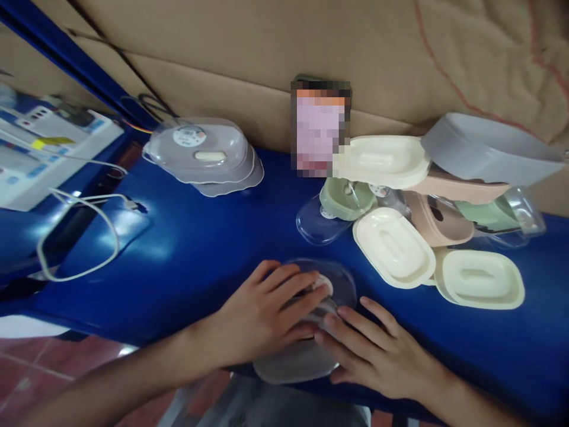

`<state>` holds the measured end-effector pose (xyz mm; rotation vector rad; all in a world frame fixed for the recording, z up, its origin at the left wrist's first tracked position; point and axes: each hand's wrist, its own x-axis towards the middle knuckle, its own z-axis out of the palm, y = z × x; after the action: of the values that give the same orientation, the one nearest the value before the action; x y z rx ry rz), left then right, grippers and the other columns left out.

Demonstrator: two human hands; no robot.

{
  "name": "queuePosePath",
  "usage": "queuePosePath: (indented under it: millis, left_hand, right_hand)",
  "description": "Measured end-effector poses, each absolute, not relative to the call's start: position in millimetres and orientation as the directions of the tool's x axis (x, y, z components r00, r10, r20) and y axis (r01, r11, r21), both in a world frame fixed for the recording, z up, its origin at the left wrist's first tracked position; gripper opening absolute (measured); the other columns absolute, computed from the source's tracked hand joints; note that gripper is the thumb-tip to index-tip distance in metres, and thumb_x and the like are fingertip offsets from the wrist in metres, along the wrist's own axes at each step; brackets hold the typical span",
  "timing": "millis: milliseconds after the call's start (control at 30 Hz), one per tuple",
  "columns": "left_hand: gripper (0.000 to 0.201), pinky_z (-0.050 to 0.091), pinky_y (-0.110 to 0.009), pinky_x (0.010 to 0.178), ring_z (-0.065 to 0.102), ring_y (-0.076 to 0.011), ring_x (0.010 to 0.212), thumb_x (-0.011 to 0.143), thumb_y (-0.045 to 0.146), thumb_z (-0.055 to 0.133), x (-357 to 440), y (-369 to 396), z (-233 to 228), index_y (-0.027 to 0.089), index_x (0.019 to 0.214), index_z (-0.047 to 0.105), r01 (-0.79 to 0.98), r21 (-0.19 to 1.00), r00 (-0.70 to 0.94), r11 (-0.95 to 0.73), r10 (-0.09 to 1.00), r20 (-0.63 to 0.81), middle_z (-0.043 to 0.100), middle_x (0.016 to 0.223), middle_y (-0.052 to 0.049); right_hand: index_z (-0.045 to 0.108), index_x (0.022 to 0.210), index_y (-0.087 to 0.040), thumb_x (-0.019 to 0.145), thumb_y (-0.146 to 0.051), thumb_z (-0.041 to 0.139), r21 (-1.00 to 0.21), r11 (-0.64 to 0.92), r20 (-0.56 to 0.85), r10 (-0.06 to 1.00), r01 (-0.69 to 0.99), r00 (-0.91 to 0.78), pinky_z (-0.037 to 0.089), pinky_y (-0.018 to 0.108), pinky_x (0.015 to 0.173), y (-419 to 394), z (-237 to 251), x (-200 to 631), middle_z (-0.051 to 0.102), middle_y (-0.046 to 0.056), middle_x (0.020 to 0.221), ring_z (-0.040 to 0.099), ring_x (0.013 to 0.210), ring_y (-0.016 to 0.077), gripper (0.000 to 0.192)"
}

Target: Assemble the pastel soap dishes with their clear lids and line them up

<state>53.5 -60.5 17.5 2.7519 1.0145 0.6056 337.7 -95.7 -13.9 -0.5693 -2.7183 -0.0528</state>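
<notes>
My left hand (262, 311) reaches over a clear plastic lid (342, 281) with a round white sticker, its fingers stretched out across it. My right hand (382, 353) comes in from the other side, fingers spread, the tips meeting the middle of the same piece. Below the hands, a pale translucent grey plastic part (296, 365) sticks out at the table's front edge. Between the fingertips the join of these pieces is mostly hidden, and I cannot tell whether they are separate.
Stacked clear-lidded grey boxes (204, 157) stand back left on the blue table (200, 237). Cream tubs (393, 246), a green tub (347, 198), pink tubs and a grey bin (484, 145) crowd the right. A blurred-out phone (320, 130) leans at the back; a white cable (118, 237) loops left.
</notes>
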Motion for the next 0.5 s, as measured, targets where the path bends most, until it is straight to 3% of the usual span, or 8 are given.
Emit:
queuePosePath:
  millis: [133, 300, 400, 500]
  left_hand:
    - [0.037, 0.047, -0.04, 0.098, 0.066, -0.0278, 0.119, 0.108, 0.038, 0.064, 57.8, -43.0, 11.2, 0.018, 0.139, 0.065, 0.599, 0.218, 0.698, -0.77, 0.636, 0.329, 0.074, 0.132, -0.01]
    - [0.037, 0.049, -0.041, 0.098, 0.064, -0.0274, 0.126, 0.111, 0.042, 0.059, 60.0, -36.9, 8.5, 0.021, 0.142, 0.061, 0.56, 0.365, 0.665, -0.743, 0.667, 0.336, 0.069, 0.138, -0.012]
    - [0.042, 0.051, -0.045, 0.105, 0.063, -0.0288, 0.131, 0.113, 0.046, 0.052, 53.4, -35.8, 9.6, 0.022, 0.147, 0.058, 0.508, 0.473, 0.614, -0.72, 0.688, 0.387, 0.063, 0.145, -0.015]
    - [0.046, 0.051, -0.051, 0.111, 0.066, -0.0292, 0.124, 0.108, 0.057, 0.054, 40.9, -42.3, 8.3, 0.026, 0.14, 0.064, 0.454, 0.45, 0.607, -0.769, 0.636, 0.476, 0.065, 0.14, -0.012]
  right_hand:
    - [0.074, 0.135, -0.031, 0.104, -0.039, 0.069, -0.014, 0.952, 0.36, 0.29, 0.306, -0.887, 0.019, 0.051, 0.138, -96.3, -14.6, 335.3, 0.061, -0.002, 0.159, 0.042, 0.156, 0.0218, 0.032]
    - [0.08, 0.113, -0.026, 0.103, -0.045, 0.07, -0.076, 0.946, 0.35, 0.321, 0.315, -0.88, 0.032, 0.051, 0.129, -95.1, -11.4, 329.0, 0.079, 0.002, 0.127, 0.062, 0.128, 0.0224, 0.023]
    - [0.08, 0.119, -0.024, 0.105, -0.046, 0.069, -0.043, 0.94, 0.36, 0.331, 0.338, -0.872, 0.036, 0.048, 0.122, -90.4, -4.7, 327.5, 0.08, 0.003, 0.121, 0.063, 0.116, 0.0209, 0.028]
    - [0.081, 0.118, -0.019, 0.107, -0.05, 0.064, -0.028, 0.937, 0.395, 0.329, 0.347, -0.858, 0.043, 0.042, 0.112, -87.4, 2.8, 334.1, 0.081, 0.006, 0.112, 0.063, 0.108, 0.0206, 0.038]
